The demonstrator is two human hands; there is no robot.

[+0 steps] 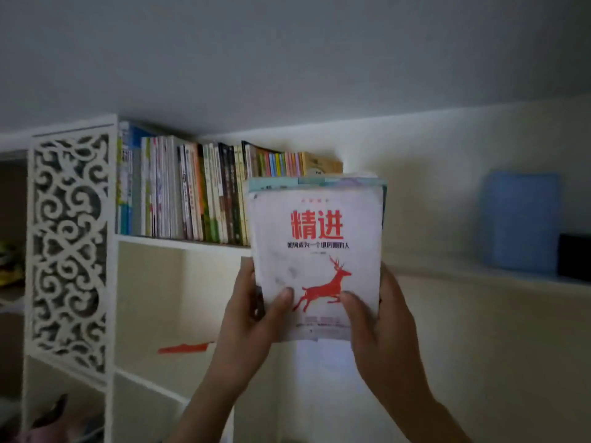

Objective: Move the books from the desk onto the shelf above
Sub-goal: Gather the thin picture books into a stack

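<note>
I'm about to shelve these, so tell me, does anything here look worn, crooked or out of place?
Yes. The white book with the red deer, held in both hands, has a smudged, scuffed cover. On the shelf, the books at the right end of the row lean instead of standing upright.

Home study: packed bookshelf (179, 244)

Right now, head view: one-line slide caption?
Both hands raise a small stack of books, deer cover in front, toward the shelf.
</note>
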